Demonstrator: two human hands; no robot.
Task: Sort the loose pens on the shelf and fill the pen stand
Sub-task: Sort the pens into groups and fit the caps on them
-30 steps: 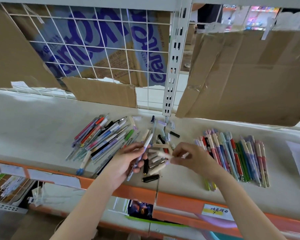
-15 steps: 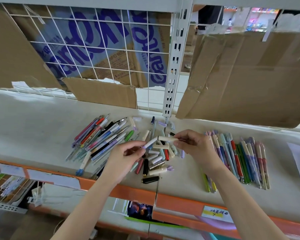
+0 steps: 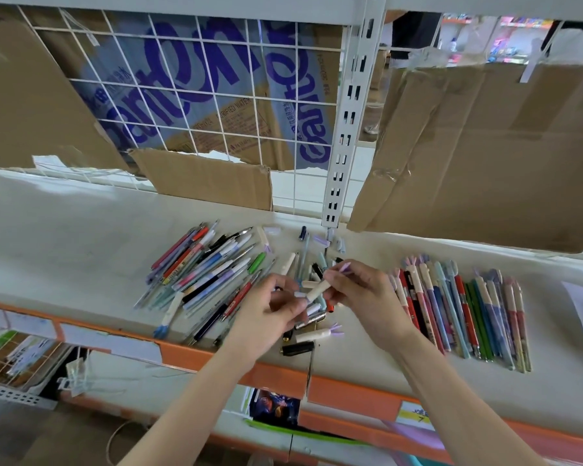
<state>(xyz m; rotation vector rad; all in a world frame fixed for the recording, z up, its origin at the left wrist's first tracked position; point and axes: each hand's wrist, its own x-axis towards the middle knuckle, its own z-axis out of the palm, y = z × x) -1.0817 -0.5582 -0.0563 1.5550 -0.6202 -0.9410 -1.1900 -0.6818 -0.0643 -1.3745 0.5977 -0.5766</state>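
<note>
Head view, the only one I have. Both my hands meet at the centre of the frame, over the white shelf [image 3: 81, 237]. My right hand [image 3: 367, 297] pinches a cream pen with a lilac tip [image 3: 320, 288], its fingers curled round the barrel, lilac end up toward the upright post [image 3: 347, 129]. My left hand [image 3: 270, 311] has its fingers curled on a small pale piece [image 3: 300, 295] at the lower end of that pen; I judge it a cap, though I cannot tell for sure. The loose pens lie in three lots: a slanting heap [image 3: 209, 274] left of centre, a scatter of short bits and caps [image 3: 307, 334] under my hands, and a neat row [image 3: 461, 314] at right. No pen stand shows anywhere in frame.

What could go wrong: the piece in my left fingers is small, and a slip would drop it into the scatter below or over the orange front edge [image 3: 350, 391], which lies near. The black cap [image 3: 298, 348] already sits close to that edge, and a brush from my left wrist could knock it off. My right forearm crosses just beside the sorted row and could skew it.

Against half a second ago, my hands have drawn together: then the right held the cream pen level and apart from the left, which held another pen; now the pen is tilted and the two hands join on it.
</note>
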